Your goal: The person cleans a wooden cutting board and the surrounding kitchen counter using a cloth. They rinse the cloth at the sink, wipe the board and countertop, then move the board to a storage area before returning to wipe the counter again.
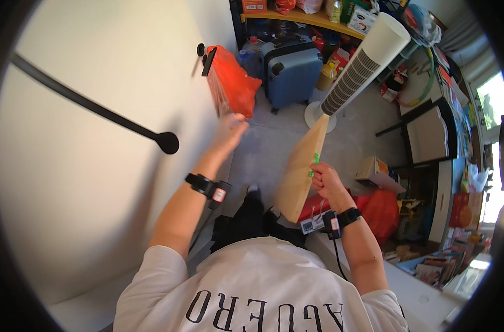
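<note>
My right hand [327, 182] grips a green cord handle [317, 158] on the edge of a pale wooden board [300, 170]. The board hangs upright on its narrow edge in front of my legs, its lower part slightly blurred. My left hand [231, 132] is raised near the white wall, blurred by motion, with nothing seen in it and its fingers apart. Just beyond the fingertips hangs a red plastic bag [235, 85] from a black wall hook [209, 62]. Whether the fingers touch the bag, I cannot tell.
A white tower fan [355, 76] stands beyond the board. Behind are a blue suitcase [292, 72] and a loaded shelf [306, 17]. To the right stand a chair [428, 135], a cardboard box [372, 171] and a red bag [378, 216]. A black bar [98, 110] crosses the wall at left.
</note>
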Available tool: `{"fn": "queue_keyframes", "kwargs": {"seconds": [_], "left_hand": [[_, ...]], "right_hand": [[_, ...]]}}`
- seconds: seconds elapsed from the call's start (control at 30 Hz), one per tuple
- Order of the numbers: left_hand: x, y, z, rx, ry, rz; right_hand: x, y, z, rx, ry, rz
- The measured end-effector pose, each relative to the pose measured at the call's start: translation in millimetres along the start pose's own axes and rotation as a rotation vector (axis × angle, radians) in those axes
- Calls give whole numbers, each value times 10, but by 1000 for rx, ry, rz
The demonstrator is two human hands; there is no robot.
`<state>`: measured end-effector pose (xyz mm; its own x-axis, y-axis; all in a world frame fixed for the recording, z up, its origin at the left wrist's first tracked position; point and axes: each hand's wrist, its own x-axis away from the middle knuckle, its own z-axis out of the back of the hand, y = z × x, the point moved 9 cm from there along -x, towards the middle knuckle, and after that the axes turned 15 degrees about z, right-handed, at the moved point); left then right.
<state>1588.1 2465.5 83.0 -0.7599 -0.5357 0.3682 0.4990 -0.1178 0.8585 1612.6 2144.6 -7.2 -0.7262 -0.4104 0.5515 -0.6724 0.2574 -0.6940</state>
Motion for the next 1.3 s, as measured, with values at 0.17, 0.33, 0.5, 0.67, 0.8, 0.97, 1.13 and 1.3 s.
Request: {"fn": "queue_keyframes", "kwargs": {"seconds": [0.17, 0.33, 0.5, 0.67, 0.8, 0.97, 1.13, 1.3], "left_hand": [[-566, 863, 957, -318, 475, -182], [-1144, 1161, 1067, -843, 661, 86], [-1563, 997, 884, -993, 486, 384], [-1772, 922, 856, -943, 585, 465], [-1754, 1003, 876, -919, 731, 482], [-1570, 1010, 463, -1010, 809, 442], [-1125, 1044, -330, -1050, 739, 553], [-463, 962, -1137, -1107, 764, 509]], "right_hand": [[-545, -635, 290, 276, -31, -3], [-1011, -1252, 642, 425, 44, -45], [-1195, -1839, 861, 544, 34, -118], [-1567, -2232, 1126, 626, -50, -139], [-1913, -2658, 1295, 693, -147, -142], [-2307, -2694, 1531, 795, -349, -207], [-2538, -2617, 1886, 840, -399, -269], [-2826, -2546, 2111, 975, -498, -291]]}}
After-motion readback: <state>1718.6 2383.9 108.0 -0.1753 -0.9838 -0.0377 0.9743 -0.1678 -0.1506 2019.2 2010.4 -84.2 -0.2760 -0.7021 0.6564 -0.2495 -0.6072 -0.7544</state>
